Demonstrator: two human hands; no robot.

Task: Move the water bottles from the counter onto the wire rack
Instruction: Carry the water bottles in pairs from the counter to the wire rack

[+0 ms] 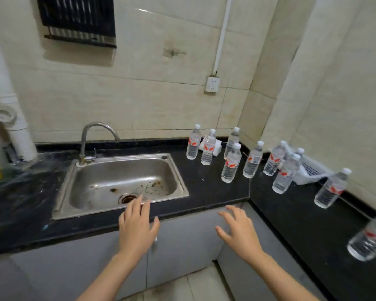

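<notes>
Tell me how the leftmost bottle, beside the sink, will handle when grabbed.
The leftmost bottle looks full nearly to the top, so it is probably heavy for its size. Tall on a narrow base, it would likely tip if pushed high. Its thin clear plastic may dent when squeezed.

light: we see soft, even indoor light, fairly bright | glare: sheen on sink (91, 183), dark table (30, 187), streak on upper wall tile (143, 10) | blur: nearest bottle (369, 237) smeared (its label unreadable) | edges: we note walls bowing, wide-angle
</notes>
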